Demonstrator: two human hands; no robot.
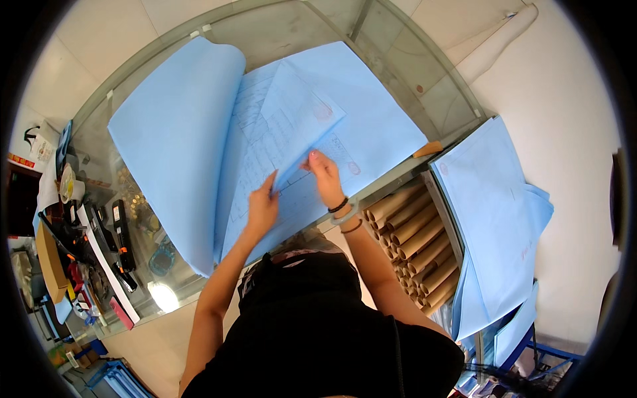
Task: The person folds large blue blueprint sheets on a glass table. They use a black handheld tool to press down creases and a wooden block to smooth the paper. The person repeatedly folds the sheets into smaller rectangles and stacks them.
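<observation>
Large blue drawing sheets [378,94] lie spread on a glass counter, printed with plans and red round stamps. On the left, a thick stack of the sheets is folded over in a curve [174,134]. A partly folded sheet [298,109] lies across the middle, its lower edge lifted. My left hand [263,206] pinches this edge near its lower corner. Close to the same edge, farther right, is my right hand [324,174], with thumb and fingers close together; whether it grips the paper cannot be told. Bracelets circle my right wrist.
Brown cardboard tubes [418,234] are stacked below right, beside more blue sheets [487,224] hanging over a ledge. A wooden-looking piece [428,149] lies by the counter's right edge. Cutter knives [122,234], a white strip and a pink item [121,312] lie at left.
</observation>
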